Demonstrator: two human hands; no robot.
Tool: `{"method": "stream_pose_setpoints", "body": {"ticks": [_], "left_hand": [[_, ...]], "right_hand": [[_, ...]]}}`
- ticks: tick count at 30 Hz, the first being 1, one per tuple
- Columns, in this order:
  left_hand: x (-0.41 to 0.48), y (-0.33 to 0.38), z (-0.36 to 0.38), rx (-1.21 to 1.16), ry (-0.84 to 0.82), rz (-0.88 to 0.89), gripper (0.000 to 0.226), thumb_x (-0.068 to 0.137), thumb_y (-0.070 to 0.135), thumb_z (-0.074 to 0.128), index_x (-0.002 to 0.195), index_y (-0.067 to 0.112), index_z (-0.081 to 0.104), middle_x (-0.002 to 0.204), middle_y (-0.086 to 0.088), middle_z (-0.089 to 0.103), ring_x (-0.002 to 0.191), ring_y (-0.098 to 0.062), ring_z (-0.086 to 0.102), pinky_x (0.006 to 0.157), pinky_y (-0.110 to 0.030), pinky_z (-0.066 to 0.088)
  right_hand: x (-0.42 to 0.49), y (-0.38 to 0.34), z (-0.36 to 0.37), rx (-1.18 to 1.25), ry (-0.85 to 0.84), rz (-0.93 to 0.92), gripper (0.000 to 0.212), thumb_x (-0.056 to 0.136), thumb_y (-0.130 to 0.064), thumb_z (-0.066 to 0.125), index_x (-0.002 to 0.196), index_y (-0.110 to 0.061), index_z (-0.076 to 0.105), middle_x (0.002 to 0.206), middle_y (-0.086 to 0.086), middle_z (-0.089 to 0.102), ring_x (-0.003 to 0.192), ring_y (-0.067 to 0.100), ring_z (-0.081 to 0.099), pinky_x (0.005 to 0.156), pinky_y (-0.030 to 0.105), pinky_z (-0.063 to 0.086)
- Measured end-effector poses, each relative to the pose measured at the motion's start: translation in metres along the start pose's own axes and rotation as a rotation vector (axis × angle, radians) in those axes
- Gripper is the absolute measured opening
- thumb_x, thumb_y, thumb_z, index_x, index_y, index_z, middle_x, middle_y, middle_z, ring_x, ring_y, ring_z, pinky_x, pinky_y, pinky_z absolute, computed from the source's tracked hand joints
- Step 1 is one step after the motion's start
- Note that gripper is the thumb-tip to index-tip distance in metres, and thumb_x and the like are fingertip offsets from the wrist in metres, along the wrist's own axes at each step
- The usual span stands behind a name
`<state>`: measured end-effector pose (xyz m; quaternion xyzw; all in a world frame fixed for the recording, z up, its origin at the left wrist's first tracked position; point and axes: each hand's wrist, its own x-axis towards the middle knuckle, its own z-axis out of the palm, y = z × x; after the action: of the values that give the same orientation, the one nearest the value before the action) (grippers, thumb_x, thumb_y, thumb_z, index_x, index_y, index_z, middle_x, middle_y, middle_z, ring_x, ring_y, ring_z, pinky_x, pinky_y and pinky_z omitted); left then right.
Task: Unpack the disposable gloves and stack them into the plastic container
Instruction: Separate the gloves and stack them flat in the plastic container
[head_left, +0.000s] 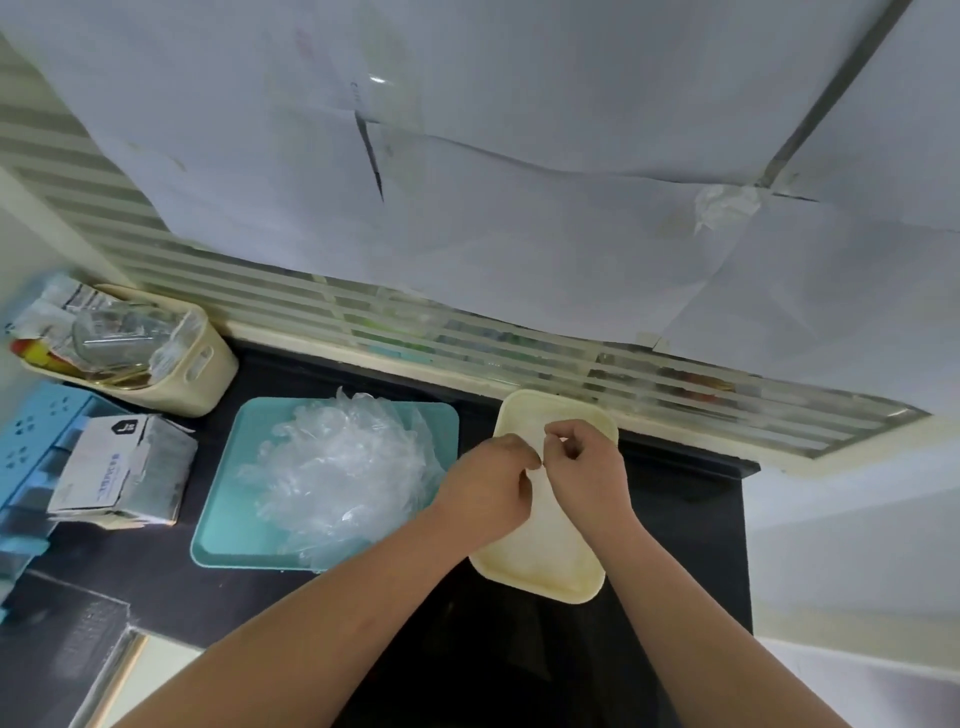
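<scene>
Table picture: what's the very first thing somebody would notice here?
Probably the two hands in the middle: the left hand and right hand meet fingertip to fingertip, pinching a thin clear glove over the cream container. Next comes the big crinkly pile of clear gloves heaped on the teal tray, just left of the hands.

Two bare forearms are reaching forward and converging; the left hand (488, 483) and right hand (587, 465), both curled, are pinching thin clear film (535, 469) between them.
</scene>
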<state>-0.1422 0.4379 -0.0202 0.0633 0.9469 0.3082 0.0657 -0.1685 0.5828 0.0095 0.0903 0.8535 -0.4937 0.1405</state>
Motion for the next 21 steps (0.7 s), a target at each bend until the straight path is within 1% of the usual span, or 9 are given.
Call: {"method": "stream_pose_setpoints", "body": {"ticks": [3, 5, 8, 11, 13, 15, 17, 18, 21], "left_hand": [[-0.026, -0.032, -0.028, -0.097, 0.266, -0.064, 0.026, 0.092, 0.006, 0.057, 0.108, 0.014, 0.075, 0.106, 0.002, 0.067, 0.091, -0.014, 0.064, 0.080, -0.030, 0.056], [-0.045, -0.064, -0.038, -0.079, 0.290, -0.241, 0.021, 0.096, 0.012, 0.060, 0.112, 0.017, 0.072, 0.115, 0.002, 0.062, 0.089, -0.015, 0.064, 0.083, -0.030, 0.056], [-0.081, -0.121, -0.040, 0.076, 0.055, -0.527, 0.037, 0.099, 0.031, 0.062, 0.135, 0.026, 0.060, 0.147, 0.006, 0.043, 0.111, -0.016, 0.063, 0.094, -0.031, 0.054], [-0.106, -0.163, -0.031, 0.135, -0.170, -0.620, 0.063, 0.098, 0.040, 0.063, 0.155, 0.032, 0.037, 0.161, 0.006, 0.024, 0.132, -0.020, 0.053, 0.104, -0.037, 0.051], [-0.108, -0.179, -0.025, 0.085, -0.208, -0.631, 0.057, 0.098, 0.030, 0.061, 0.151, 0.028, 0.041, 0.151, 0.003, 0.036, 0.124, -0.023, 0.057, 0.102, -0.037, 0.051], [-0.103, -0.191, -0.026, 0.078, -0.157, -0.590, 0.035, 0.098, 0.019, 0.056, 0.132, 0.021, 0.058, 0.131, 0.000, 0.050, 0.111, -0.023, 0.061, 0.097, -0.036, 0.053], [-0.095, -0.199, -0.033, 0.079, -0.078, -0.518, 0.019, 0.101, 0.020, 0.051, 0.111, 0.017, 0.068, 0.111, -0.001, 0.057, 0.103, -0.024, 0.063, 0.091, -0.035, 0.052], [-0.093, -0.202, -0.037, 0.056, -0.029, -0.472, 0.021, 0.103, 0.024, 0.051, 0.106, 0.016, 0.071, 0.107, 0.000, 0.060, 0.101, -0.023, 0.064, 0.089, -0.034, 0.052], [-0.090, -0.199, -0.065, -0.075, 0.091, -0.353, 0.024, 0.105, 0.029, 0.054, 0.113, 0.019, 0.074, 0.110, 0.005, 0.066, 0.096, -0.015, 0.062, 0.088, -0.026, 0.049]], "right_hand": [[-0.009, -0.020, 0.029, -0.030, -0.036, -0.047, 0.020, 0.105, -0.020, 0.056, 0.119, -0.030, 0.066, 0.087, -0.008, 0.067, 0.073, 0.012, 0.063, 0.066, 0.026, 0.049], [-0.016, -0.032, 0.049, -0.006, -0.096, -0.058, 0.017, 0.104, -0.020, 0.057, 0.113, -0.031, 0.067, 0.086, -0.006, 0.068, 0.077, 0.015, 0.066, 0.070, 0.029, 0.052], [-0.029, -0.046, 0.088, 0.070, -0.242, -0.004, 0.014, 0.105, -0.022, 0.058, 0.108, -0.030, 0.070, 0.092, -0.003, 0.073, 0.082, 0.016, 0.068, 0.077, 0.033, 0.059], [-0.038, -0.047, 0.121, 0.085, -0.327, 0.086, 0.015, 0.106, -0.023, 0.059, 0.116, -0.028, 0.069, 0.095, 0.000, 0.074, 0.083, 0.017, 0.071, 0.077, 0.030, 0.062], [-0.042, -0.041, 0.134, 0.088, -0.339, 0.143, 0.016, 0.105, -0.022, 0.060, 0.118, -0.027, 0.068, 0.097, 0.000, 0.075, 0.085, 0.015, 0.072, 0.077, 0.028, 0.062], [-0.046, -0.035, 0.143, 0.090, -0.344, 0.201, 0.017, 0.104, -0.020, 0.062, 0.119, -0.026, 0.068, 0.101, 0.002, 0.075, 0.088, 0.015, 0.072, 0.076, 0.025, 0.059], [-0.049, -0.030, 0.150, 0.045, -0.342, 0.219, 0.022, 0.102, -0.018, 0.064, 0.122, -0.025, 0.067, 0.104, 0.004, 0.072, 0.091, 0.017, 0.071, 0.079, 0.028, 0.059], [-0.050, -0.027, 0.153, 0.019, -0.335, 0.222, 0.026, 0.101, -0.018, 0.065, 0.126, -0.025, 0.066, 0.106, 0.003, 0.071, 0.093, 0.018, 0.070, 0.084, 0.031, 0.060], [-0.050, -0.034, 0.157, 0.012, -0.302, 0.212, 0.036, 0.099, -0.023, 0.070, 0.133, -0.026, 0.060, 0.118, -0.005, 0.064, 0.102, 0.016, 0.066, 0.093, 0.035, 0.059]]}}
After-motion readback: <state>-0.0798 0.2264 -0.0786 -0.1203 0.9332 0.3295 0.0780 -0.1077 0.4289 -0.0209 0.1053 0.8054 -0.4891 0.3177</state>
